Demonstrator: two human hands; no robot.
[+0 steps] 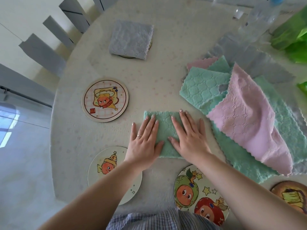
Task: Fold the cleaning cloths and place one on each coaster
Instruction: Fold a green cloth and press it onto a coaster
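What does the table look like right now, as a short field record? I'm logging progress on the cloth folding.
cloth in work: green folded cloth, flat on the table
left hand: flat, pressing the cloth
right hand: flat, pressing the cloth
done: grey folded cloth on a coaster
bare coasters in view: four, nearest being the left coaster
unfolded pile: pink, green and grey cloths, to the right

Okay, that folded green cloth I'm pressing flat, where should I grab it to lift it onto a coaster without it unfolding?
Probably by its far edge, coming from above. The folded green cloth lies flat under both hands, left hand and right hand, so no side sticks up. Slide fingers under that free far edge and pinch all layers together; the empty coaster sits just to its left.
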